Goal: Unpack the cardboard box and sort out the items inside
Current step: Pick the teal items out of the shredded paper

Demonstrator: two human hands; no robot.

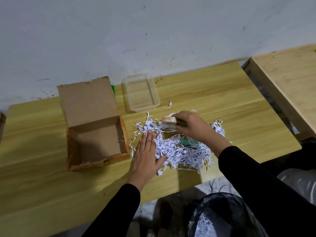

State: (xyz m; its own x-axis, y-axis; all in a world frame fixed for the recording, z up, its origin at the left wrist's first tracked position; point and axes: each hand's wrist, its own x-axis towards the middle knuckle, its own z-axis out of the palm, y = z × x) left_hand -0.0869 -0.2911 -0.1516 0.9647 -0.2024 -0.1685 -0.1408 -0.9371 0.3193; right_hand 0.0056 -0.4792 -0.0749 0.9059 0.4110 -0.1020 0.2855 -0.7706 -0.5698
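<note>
At a wooden table, you work through a heap of white paper shreds spread just right of the cardboard box. The box sits mouth up at the table's left. Its lid flap is thrown back and stands toward the wall, and a few shreds lie along its near inside edge.

Your left hand lies flat on the heap's left edge, fingers straight and together and pointing away from you, thumb spread out over the paper.

Your right hand reaches over the far side of the heap, its fingers curled round a small tan block. The block is blurred. Its long axis appears to run left to right, with the free end pointing toward the box.

A green item lies half buried in the shreds beneath your right wrist.

Beyond the heap stands a clear plastic tub, its long axis running toward the wall.

A black bag holding shreds sits by your knees.
</note>
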